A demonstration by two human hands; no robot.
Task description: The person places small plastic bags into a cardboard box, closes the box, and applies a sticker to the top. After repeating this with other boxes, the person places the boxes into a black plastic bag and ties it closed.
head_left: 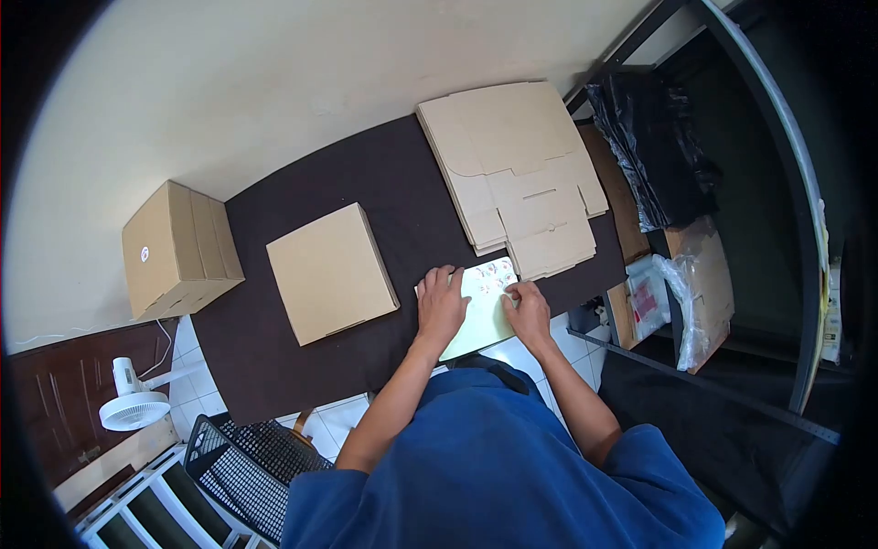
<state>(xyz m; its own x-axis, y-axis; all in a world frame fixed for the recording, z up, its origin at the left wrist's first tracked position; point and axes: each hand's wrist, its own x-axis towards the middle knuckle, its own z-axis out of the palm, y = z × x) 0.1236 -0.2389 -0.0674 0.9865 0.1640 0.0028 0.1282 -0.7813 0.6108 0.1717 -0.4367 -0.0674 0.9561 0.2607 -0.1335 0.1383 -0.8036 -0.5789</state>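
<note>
A pale yellow-green sheet (477, 316) lies at the front edge of the dark table, its near end reaching the edge by my body. Several small round red-and-white stickers (495, 274) show on its far part. My left hand (441, 304) rests over the sheet's left side, fingers stretched forward and thumb on the sheet. At the right edge, my right hand (528, 315) has its fingers curled, thumb and forefinger together by the stickers. Whether a sticker is between those fingertips is too small to tell.
Flat cardboard box blanks (512, 174) are stacked at the back right. A folded box (331, 274) lies left of my hands; several more boxes (169, 252) stand at the table's left end. A black metal frame (777, 110) rises at right; a mesh chair (247, 471) stands lower left.
</note>
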